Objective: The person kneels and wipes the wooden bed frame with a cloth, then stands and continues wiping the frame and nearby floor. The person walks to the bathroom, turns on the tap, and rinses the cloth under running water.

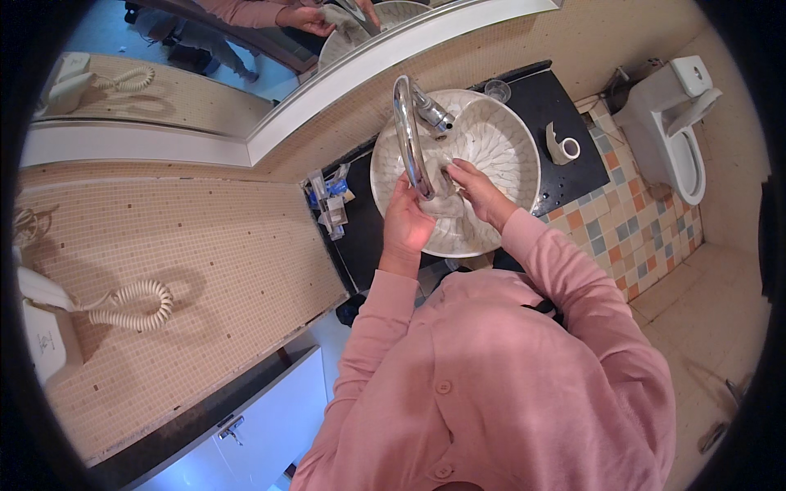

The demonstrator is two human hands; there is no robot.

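Between my two hands a wet, greyish cloth (447,205) hangs over the basin, partly behind the faucet spout. My left hand (408,218) grips its left side, palm turned up, beside the end of the chrome faucet (405,123). On the right side, my right hand (476,187) pinches the cloth between thumb and fingers. Beneath both hands is a round vessel basin (509,141) with a grey, leaf-like vein pattern. Whether water runs from the spout cannot be made out.
The basin stands on a black countertop (580,175). A toilet paper roll (568,149) and a clear glass (497,91) are to its right, small packets (333,202) to its left. Beyond are a toilet (666,123), a wall mirror (202,80), a wall-mounted corded device (49,337) and a door (270,405).
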